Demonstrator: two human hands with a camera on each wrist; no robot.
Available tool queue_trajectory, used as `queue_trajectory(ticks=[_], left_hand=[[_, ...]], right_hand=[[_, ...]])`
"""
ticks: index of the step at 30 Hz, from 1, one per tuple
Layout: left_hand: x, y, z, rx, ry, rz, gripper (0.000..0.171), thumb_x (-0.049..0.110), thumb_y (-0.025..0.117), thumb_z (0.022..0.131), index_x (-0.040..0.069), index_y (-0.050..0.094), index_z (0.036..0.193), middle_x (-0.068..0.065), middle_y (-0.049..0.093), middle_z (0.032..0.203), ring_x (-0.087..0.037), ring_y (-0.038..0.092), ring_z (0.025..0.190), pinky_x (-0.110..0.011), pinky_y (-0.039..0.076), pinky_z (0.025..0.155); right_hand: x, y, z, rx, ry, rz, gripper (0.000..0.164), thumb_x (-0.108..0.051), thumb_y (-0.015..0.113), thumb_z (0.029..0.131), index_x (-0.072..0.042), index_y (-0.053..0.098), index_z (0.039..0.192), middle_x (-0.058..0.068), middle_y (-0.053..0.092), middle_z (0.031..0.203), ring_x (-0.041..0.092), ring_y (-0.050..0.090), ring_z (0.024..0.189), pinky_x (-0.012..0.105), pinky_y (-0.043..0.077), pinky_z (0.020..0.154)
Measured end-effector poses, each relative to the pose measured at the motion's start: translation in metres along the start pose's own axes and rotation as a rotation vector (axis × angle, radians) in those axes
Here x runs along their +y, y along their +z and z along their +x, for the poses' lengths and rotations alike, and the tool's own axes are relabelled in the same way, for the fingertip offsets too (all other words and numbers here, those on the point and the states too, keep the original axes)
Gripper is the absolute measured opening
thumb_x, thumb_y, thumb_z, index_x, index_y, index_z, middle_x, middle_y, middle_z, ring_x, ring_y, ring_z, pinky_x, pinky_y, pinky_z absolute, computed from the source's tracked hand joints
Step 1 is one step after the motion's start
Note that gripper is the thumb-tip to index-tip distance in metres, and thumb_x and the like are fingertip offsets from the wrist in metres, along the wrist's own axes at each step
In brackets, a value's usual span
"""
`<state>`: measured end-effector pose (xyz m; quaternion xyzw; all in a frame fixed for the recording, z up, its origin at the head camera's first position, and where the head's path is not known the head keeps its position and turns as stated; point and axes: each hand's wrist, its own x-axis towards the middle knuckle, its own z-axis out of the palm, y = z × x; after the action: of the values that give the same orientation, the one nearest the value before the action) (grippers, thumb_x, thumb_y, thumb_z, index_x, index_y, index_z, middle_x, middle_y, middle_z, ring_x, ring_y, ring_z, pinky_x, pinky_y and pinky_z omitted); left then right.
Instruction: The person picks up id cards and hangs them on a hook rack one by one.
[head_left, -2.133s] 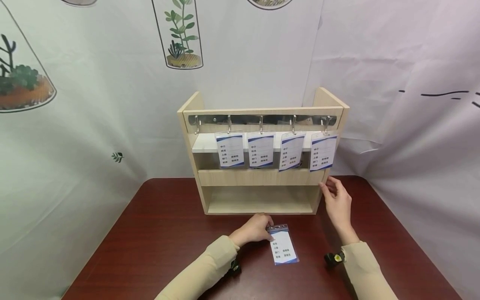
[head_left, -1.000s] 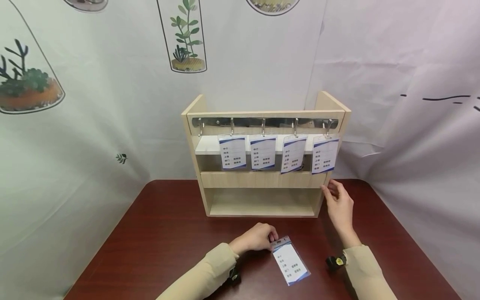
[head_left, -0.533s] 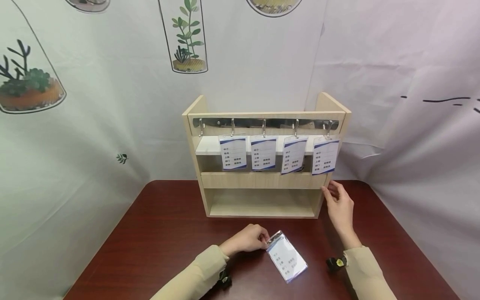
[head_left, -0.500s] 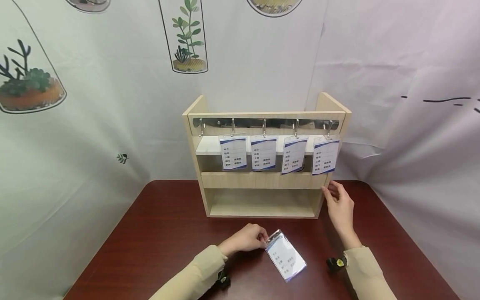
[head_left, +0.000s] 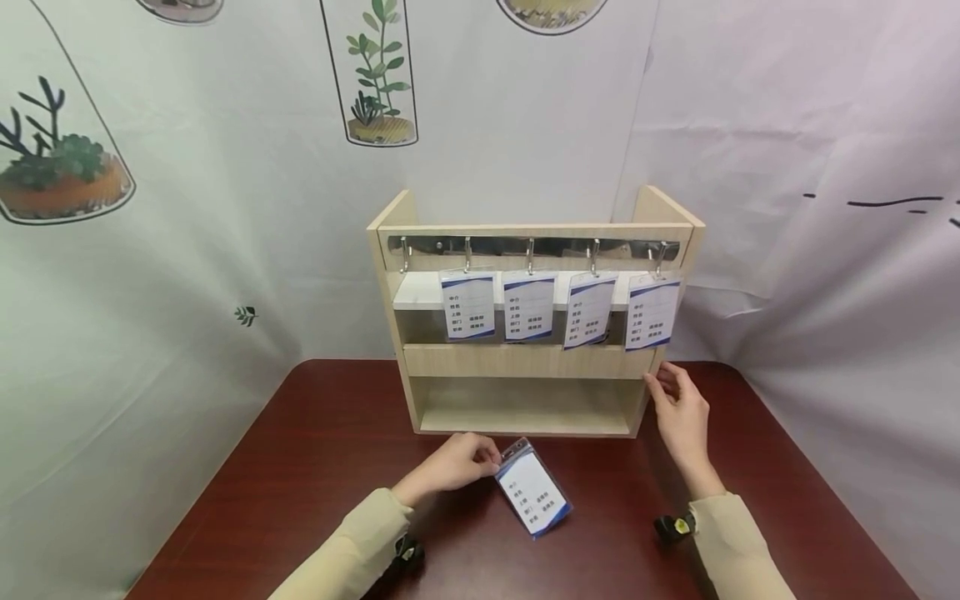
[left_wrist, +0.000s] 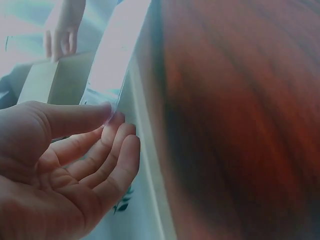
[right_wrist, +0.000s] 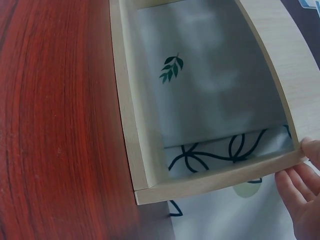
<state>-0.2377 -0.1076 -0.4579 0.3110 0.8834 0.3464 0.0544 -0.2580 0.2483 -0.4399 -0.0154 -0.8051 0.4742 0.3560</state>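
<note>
My left hand pinches the top corner of an ID badge holder between thumb and fingertips. The badge, a clear sleeve with a white and blue card, tilts in front of the shelf's base. In the left wrist view, the thumb presses the clear end of the badge against the fingers. At the right side of the wooden shelf, my right hand holds the side panel, thumb at its front edge and fingers outside, as the right wrist view shows at the panel.
A metal rail with several hooks runs along the shelf's top front. Similar badges hang from all but the leftmost hook, among them one badge beside it. The shelf stands on a dark red table before a printed cloth backdrop.
My left hand has carried the badge leftward and toward the shelf, after first turning it to a slant. The right hand keeps its hold on the side panel.
</note>
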Motion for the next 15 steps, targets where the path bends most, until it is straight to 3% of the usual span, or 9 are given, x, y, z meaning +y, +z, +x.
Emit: queue_trajectory(ticks=[15], left_hand=[[-0.019,-0.055,-0.035,0.164,-0.047,0.001,0.005,0.009,0.068,0.095,0.006,0.072,0.095,0.002,0.070,0.084,-0.009,0.063,0.078,-0.027,0.051,0.069]], right_hand=[[0.002,0.000,0.000,-0.006,-0.015,0.006,0.033,-0.015,0.069,0.097,0.003,0.063,0.124,0.022,0.070,0.111,-0.016,0.052,0.087,0.001,0.042,0.075]])
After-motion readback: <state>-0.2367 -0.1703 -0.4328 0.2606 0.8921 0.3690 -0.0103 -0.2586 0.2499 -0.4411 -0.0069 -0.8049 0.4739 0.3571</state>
